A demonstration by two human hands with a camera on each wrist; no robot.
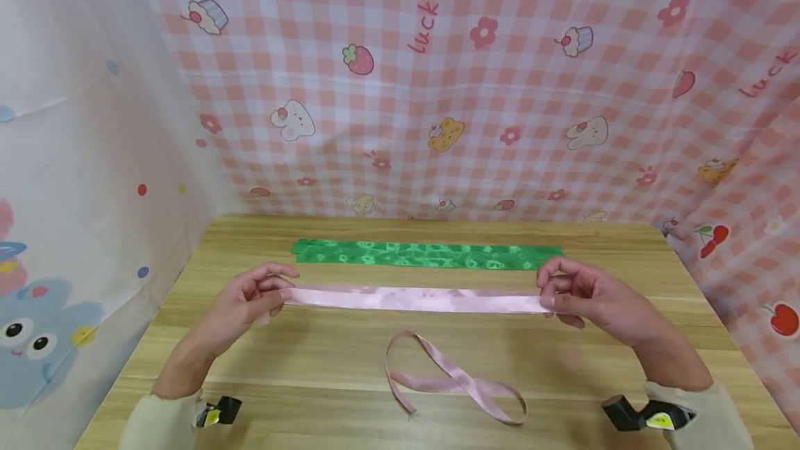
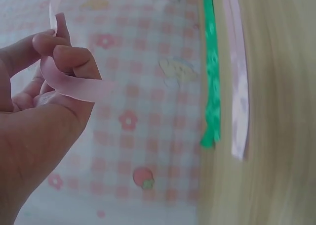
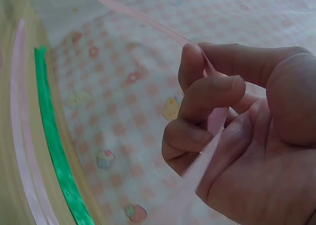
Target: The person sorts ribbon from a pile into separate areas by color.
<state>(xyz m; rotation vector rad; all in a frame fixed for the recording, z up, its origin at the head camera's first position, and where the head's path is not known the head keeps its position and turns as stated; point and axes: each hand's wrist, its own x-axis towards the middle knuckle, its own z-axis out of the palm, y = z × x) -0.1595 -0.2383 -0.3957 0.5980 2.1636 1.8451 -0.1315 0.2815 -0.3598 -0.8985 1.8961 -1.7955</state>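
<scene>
A pink satin ribbon stretches nearly straight across the head view, with one hand at each end. My left hand pinches its left end. In the left wrist view the short tail of the ribbon curls out past the fingers. At the other end my right hand pinches the ribbon, and in the right wrist view a tail of the ribbon runs down across the palm. Both wrist views show another pink ribbon lying on the table beside green ribbon.
The wooden table backs onto a pink checked cloth. Nearer the front, a loose pink ribbon lies in crossed loops between the forearms. White cloth hangs on the left.
</scene>
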